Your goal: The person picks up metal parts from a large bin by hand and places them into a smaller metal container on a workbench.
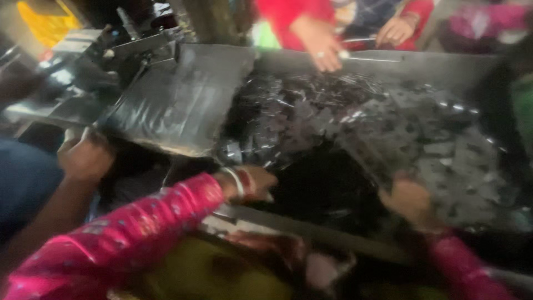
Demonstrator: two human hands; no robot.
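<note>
The picture is heavily blurred. My left hand [256, 182], in a pink patterned sleeve with bangles at the wrist, reaches over the near rim of a large metal trough [311, 226] into a dark hollow in a heap of small grey metal parts [422, 139]. My right hand [408, 200], also pink-sleeved, rests palm down on the heap's near right side. Blur hides the fingers of both hands, so I cannot see whether either holds any parts.
Across the trough a person in red has two hands [325, 50] at the far rim. At the left another person's hand [83, 158], on a blue-sleeved arm, grips a dark shiny sheet [177, 100] that tilts over the trough's left end. A yellow-green cloth [211, 275] lies below.
</note>
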